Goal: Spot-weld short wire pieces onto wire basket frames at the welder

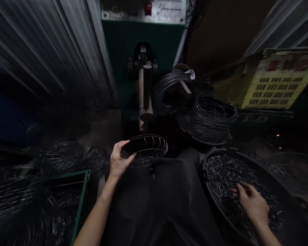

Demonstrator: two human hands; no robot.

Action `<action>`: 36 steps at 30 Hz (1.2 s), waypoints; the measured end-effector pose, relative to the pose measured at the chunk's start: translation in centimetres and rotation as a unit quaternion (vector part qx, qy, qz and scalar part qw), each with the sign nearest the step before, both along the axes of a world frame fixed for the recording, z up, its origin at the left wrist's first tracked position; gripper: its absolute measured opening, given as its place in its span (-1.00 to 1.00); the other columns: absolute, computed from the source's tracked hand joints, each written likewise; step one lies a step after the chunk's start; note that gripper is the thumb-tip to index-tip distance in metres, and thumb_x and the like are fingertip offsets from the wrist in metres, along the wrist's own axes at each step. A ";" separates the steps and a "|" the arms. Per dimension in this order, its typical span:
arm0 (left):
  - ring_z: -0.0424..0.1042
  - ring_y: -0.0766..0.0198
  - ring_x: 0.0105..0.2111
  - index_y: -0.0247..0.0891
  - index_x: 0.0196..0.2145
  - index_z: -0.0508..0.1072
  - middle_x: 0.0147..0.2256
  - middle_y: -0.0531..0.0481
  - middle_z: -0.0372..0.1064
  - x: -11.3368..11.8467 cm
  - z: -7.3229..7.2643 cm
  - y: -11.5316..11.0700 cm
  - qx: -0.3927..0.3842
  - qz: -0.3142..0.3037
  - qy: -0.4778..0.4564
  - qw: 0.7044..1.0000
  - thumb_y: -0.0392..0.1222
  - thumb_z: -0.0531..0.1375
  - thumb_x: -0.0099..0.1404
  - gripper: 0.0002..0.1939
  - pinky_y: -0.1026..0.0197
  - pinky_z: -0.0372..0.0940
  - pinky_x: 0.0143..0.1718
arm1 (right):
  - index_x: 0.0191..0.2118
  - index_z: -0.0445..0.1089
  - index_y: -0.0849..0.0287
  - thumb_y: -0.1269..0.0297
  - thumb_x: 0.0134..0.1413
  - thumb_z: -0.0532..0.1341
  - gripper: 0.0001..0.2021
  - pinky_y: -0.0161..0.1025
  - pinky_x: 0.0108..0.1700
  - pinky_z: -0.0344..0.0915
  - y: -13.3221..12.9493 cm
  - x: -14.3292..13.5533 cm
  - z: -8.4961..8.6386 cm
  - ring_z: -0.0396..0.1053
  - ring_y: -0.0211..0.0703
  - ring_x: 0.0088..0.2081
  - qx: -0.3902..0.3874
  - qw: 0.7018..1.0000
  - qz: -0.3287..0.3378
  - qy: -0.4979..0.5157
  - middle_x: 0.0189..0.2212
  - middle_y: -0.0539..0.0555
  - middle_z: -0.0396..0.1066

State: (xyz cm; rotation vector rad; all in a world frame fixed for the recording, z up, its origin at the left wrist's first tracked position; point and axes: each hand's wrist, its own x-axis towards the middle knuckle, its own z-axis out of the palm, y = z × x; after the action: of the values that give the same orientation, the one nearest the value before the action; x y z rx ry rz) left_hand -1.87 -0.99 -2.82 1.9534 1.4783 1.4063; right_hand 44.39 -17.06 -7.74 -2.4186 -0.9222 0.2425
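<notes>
My left hand (120, 160) grips the left side of a round wire basket-like frame (154, 150), thumb and fingers closed on its rings. The frame hangs tilted over my dark-covered lap, just below the machine's metal arm (145, 92). On the right, my right hand (251, 200) is over a wide dark tub (207, 181) holding many small shiny metal pieces (228, 171). Its fingers are curled together at the pieces; whether something is pinched in them is too dark and small to make out.
A green machine (118, 44) with a red switch (148, 8) stands ahead. Stacked wire rings (213, 116) and a wire coil (169, 85) lie right of it, near a yellow crate (274, 85). At left is a green-rimmed bin (84, 191) with wire parts.
</notes>
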 end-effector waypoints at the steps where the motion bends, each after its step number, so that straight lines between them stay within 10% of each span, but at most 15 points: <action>1: 0.35 0.12 -0.05 -0.18 -0.04 0.34 -0.09 -0.07 0.33 0.1 0.3 0.0 0.007 -0.007 0.016 1.000 -0.21 0.31 0.07 -0.52 0.00 0.29 0.02 | -0.11 0.36 0.19 -0.05 -0.07 0.06 -0.51 -0.08 -0.43 0.37 1.1 -1.3 1.3 0.42 0.04 -0.49 0.047 0.998 0.014 0.040 -0.52 0.15 0.44; 5: 0.33 0.10 -0.05 -0.16 -0.01 0.32 -0.08 -0.08 0.32 0.9 1.3 0.2 0.021 -0.034 0.063 0.997 -0.25 0.30 0.08 -0.51 0.00 0.29 0.02 | 0.00 0.31 0.11 -0.02 -0.13 0.27 -0.46 -0.23 -0.51 0.34 5.7 -8.6 8.0 0.32 -0.18 -0.55 0.176 0.951 0.177 0.182 -0.46 0.02 0.39; 11: 0.32 0.09 -0.06 -0.13 -0.01 0.33 -0.08 -0.08 0.31 2.1 1.8 0.3 0.016 -0.055 0.088 0.994 -0.25 0.30 0.08 -0.51 -0.01 0.29 -0.01 | -0.23 0.45 0.15 0.16 0.12 0.17 -0.79 -0.35 -0.52 0.28 10.8 -19.1 14.5 0.35 -0.26 -0.51 0.104 0.826 0.497 0.245 -0.40 0.03 0.47; 16: 0.33 0.08 -0.08 -0.10 -0.01 0.33 -0.09 -0.07 0.32 2.2 2.4 0.1 0.012 -0.064 0.108 0.992 -0.25 0.30 0.07 -0.50 -0.01 0.29 -0.03 | -0.05 0.40 0.16 0.17 0.14 0.18 -0.70 -0.35 -0.45 0.27 14.5 -23.0 13.0 0.42 -0.25 -0.44 0.131 0.776 0.614 -0.055 -0.21 0.07 0.50; 20: 0.33 0.07 -0.08 -0.09 0.00 0.33 -0.10 -0.07 0.32 1.9 2.5 -0.1 0.012 -0.062 0.099 0.993 -0.27 0.29 0.05 -0.48 -0.02 0.30 -0.04 | 0.01 0.36 0.25 0.38 0.09 0.20 -0.67 -0.30 -0.47 0.20 15.8 -24.0 11.0 0.44 -0.23 -0.41 0.146 0.679 0.643 -0.322 -0.12 0.12 0.48; 36: 0.35 0.10 -0.10 -0.14 -0.02 0.32 -0.12 -0.10 0.31 2.1 0.8 1.6 0.036 -0.052 0.058 0.996 -0.20 0.31 0.07 -0.51 0.03 0.34 -0.08 | -0.13 0.46 0.11 0.42 0.20 0.13 -0.80 -0.29 -0.43 0.10 18.1 -23.2 9.1 0.26 -0.40 -0.51 0.307 0.584 0.631 -0.409 -0.10 -0.03 0.47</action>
State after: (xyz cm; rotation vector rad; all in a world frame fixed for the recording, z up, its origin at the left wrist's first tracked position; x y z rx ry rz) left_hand 0.25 0.63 -2.03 2.1576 1.3680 1.3396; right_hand 21.20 1.04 1.34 -0.7204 -2.4757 -0.6870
